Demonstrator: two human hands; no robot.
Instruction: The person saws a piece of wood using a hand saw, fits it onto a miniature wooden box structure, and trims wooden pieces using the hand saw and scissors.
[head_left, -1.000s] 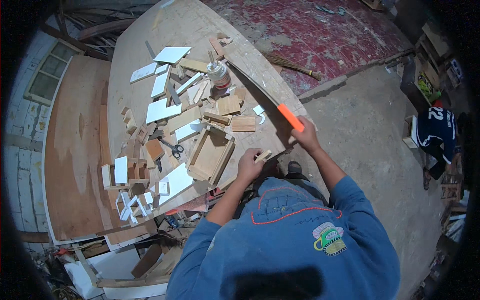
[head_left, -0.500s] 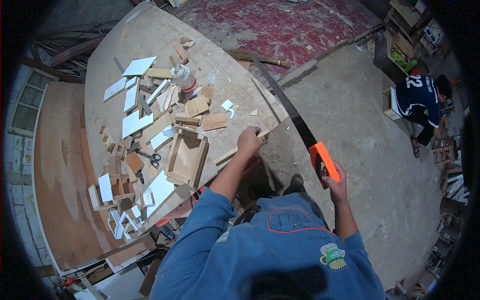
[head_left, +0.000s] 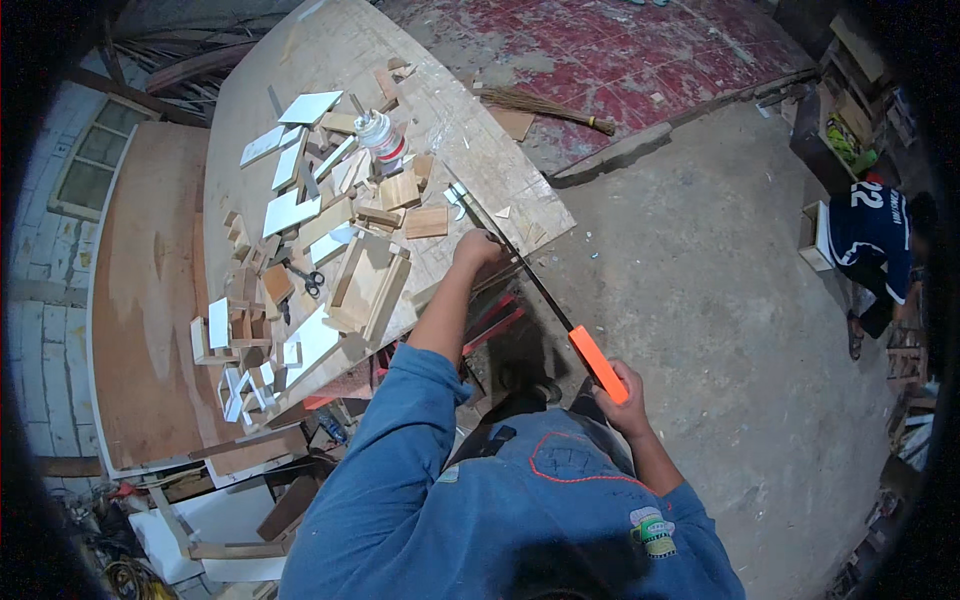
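Concrete floor [head_left: 720, 300] fills the right half of the head view, with a red patterned rug [head_left: 620, 50] at the top and a straw broom [head_left: 545, 105] lying along its edge. At upper left sits the big wooden bench [head_left: 480, 150], crowded with offcuts: white panels [head_left: 310, 107], small wooden blocks [head_left: 425, 222], an open wooden box frame [head_left: 368, 285], black scissors [head_left: 310, 282] and a white glue bottle [head_left: 380, 135] with a red band, standing upright among them.

Right at the bench's near edge, centre frame, the left hand [head_left: 478, 250] is pressed down with its grip closed over a thin wooden strip [head_left: 440, 290] that it holds against the bench edge. Just beside it runs the handsaw [head_left: 515, 265], its dark blade slanting from the bench top down toward lower right. The right hand [head_left: 625, 395] has its grip wrapped fully round the saw's orange handle [head_left: 598, 363], out over the floor, well apart from the bench.

Blue sleeves and a blue shirt fill the bottom of the frame. Far right, another person in a dark shirt [head_left: 870, 235] crouches by some crates [head_left: 815, 235].
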